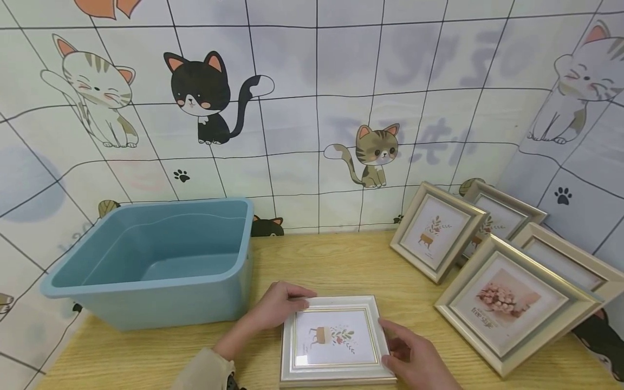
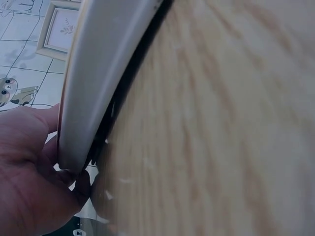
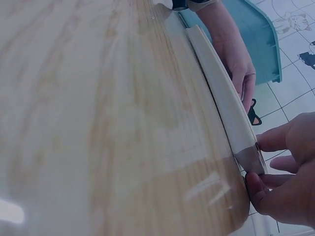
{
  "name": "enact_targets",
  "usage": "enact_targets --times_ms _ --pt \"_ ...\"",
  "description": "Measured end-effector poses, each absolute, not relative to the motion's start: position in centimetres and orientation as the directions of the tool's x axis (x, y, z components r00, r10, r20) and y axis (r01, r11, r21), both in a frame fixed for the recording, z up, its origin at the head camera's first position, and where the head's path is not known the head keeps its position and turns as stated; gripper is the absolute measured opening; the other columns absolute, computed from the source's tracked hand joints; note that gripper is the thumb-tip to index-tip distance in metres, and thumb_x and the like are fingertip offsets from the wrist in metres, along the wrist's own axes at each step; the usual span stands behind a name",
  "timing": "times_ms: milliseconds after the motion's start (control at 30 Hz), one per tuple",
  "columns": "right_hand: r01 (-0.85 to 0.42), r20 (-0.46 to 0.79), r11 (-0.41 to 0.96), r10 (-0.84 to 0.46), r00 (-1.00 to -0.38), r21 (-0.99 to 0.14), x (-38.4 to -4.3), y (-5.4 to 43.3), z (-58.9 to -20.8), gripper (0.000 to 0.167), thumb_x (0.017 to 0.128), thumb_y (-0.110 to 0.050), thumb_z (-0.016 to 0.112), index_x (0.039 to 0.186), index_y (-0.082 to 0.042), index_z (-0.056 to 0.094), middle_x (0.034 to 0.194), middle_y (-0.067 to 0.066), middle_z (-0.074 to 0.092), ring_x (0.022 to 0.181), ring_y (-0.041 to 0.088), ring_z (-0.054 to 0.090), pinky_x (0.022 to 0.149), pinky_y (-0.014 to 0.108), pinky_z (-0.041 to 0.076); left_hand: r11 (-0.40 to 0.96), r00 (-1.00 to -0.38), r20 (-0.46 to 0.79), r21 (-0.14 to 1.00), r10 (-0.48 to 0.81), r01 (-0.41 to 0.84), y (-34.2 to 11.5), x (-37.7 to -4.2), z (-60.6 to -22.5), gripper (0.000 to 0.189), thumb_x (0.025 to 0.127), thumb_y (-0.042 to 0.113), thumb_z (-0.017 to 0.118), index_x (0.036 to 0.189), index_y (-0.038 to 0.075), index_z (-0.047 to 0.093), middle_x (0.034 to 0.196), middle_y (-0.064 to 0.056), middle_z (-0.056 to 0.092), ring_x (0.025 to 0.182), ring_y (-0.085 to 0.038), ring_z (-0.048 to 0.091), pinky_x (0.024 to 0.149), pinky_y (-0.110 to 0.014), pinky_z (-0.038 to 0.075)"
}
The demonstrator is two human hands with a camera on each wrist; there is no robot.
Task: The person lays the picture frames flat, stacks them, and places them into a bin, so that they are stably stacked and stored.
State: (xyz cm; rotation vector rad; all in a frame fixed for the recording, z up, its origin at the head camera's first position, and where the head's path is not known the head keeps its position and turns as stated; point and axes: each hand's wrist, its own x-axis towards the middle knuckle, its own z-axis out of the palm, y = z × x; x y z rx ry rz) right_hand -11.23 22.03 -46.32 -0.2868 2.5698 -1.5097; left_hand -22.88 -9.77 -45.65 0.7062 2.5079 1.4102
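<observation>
A white picture frame [image 1: 336, 374] with a thin gold inner line lies face up near the table's front, its plant-and-chair print turned sideways. My left hand [image 1: 277, 310] holds its far left corner, thumb and fingers at the edge. At the right side, my right hand [image 1: 414, 353] grips the edge between thumb and fingers. In the left wrist view the frame's pale side [image 2: 96, 69] shows edge-on, with a dark gap under it. The right wrist view shows the right fingertips [image 3: 256, 189] around the frame's end, with the left hand farther along it.
A blue plastic tub [image 1: 166, 292] stands at the left, close to the left forearm. Several framed pictures lean together at the right, the nearest a gold frame with a pink flower print [image 1: 504, 303]. Behind the wooden table [image 1: 331, 260] hangs a cat-patterned backdrop [image 1: 292, 124].
</observation>
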Motion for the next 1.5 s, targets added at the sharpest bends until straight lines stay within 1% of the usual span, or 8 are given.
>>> enact_targets --times_ms 233,600,767,867,967,1167,1367,1500 --pt "-0.065 -0.049 0.475 -0.224 -0.973 -0.878 -11.3 22.0 -46.3 0.067 0.089 -0.005 0.077 0.147 0.009 0.047 0.101 0.006 0.069 0.086 0.011 0.064 0.074 0.025 0.054 0.45 -0.873 0.088 0.829 0.479 0.331 -9.5 -23.0 -45.8 0.02 0.095 0.003 0.07 0.113 0.005 0.079 0.115 -0.009 0.075 0.115 -0.029 0.066 0.09 -0.038 0.056" --pt "-0.072 -0.046 0.446 -0.25 -0.967 -0.892 -11.2 22.5 -46.2 0.07 0.089 -0.004 0.077 0.15 0.008 0.042 0.104 0.009 0.065 0.089 0.012 0.063 0.076 0.026 0.055 0.456 -0.863 0.075 0.824 0.499 0.335 -10.0 -22.9 -46.1 0.024 0.096 -0.001 0.066 0.117 0.004 0.077 0.119 -0.009 0.073 0.121 -0.031 0.062 0.097 -0.043 0.052" --pt "-0.153 0.039 0.485 -0.237 -0.971 -0.861 -11.1 23.4 -45.0 0.068 0.092 -0.009 0.077 0.151 0.004 0.045 0.129 0.024 0.06 0.097 0.013 0.063 0.079 0.028 0.056 0.449 -0.855 0.073 0.826 0.514 0.34 -10.7 -22.8 -46.1 0.025 0.099 0.001 0.062 0.12 0.004 0.076 0.121 -0.009 0.072 0.119 -0.03 0.063 0.094 -0.038 0.052" --pt "-0.227 0.14 0.519 -0.203 -0.969 -0.824 -11.2 24.2 -43.4 0.066 0.091 -0.006 0.078 0.15 0.0 0.049 0.141 0.025 0.055 0.099 0.015 0.064 0.077 0.029 0.056 0.444 -0.85 0.074 0.827 0.521 0.344 -10.8 -22.8 -46.0 0.025 0.1 0.002 0.061 0.121 0.005 0.076 0.122 -0.009 0.072 0.118 -0.029 0.062 0.092 -0.035 0.052" --pt "-0.31 0.26 0.583 -0.17 -0.95 -0.751 -11.4 25.1 -41.2 0.065 0.088 -0.002 0.079 0.148 -0.006 0.053 0.133 0.019 0.062 0.096 0.011 0.066 0.075 0.029 0.057 0.448 -0.852 0.073 0.826 0.518 0.343 -10.8 -22.8 -45.9 0.025 0.1 0.002 0.061 0.121 0.005 0.076 0.122 -0.008 0.072 0.119 -0.028 0.062 0.092 -0.034 0.051" --pt "-0.427 0.411 0.681 -0.199 -0.89 -0.595 -11.6 28.4 -35.4 0.074 0.088 0.001 0.078 0.154 -0.014 0.048 0.115 0.004 0.067 0.091 0.0 0.066 0.071 0.023 0.057 0.452 -0.856 0.057 0.83 0.514 0.326 -10.9 -22.7 -45.8 0.025 0.1 0.002 0.061 0.12 0.005 0.076 0.122 -0.008 0.072 0.119 -0.029 0.062 0.092 -0.034 0.051" --pt "-0.511 0.528 0.756 -0.26 -0.808 -0.409 -11.7 32.4 -30.6 0.086 0.081 0.008 0.082 0.155 -0.016 0.047 0.136 -0.025 0.053 0.106 -0.014 0.054 0.077 0.008 0.049 0.45 -0.854 0.056 0.831 0.517 0.327 -11.0 -22.8 -45.8 0.025 0.1 0.002 0.061 0.121 0.006 0.076 0.122 -0.009 0.072 0.118 -0.027 0.062 0.091 -0.032 0.051" --pt "-0.486 0.555 0.778 -0.218 -0.803 -0.398 -12.5 35.7 -29.6 0.084 0.083 0.008 0.08 0.156 -0.016 0.046 0.139 -0.025 0.051 0.109 -0.017 0.049 0.084 0.002 0.041 0.445 -0.852 0.057 0.833 0.52 0.327 -11.0 -22.8 -45.7 0.025 0.1 0.001 0.062 0.12 0.005 0.076 0.122 -0.009 0.072 0.117 -0.027 0.062 0.09 -0.03 0.051"
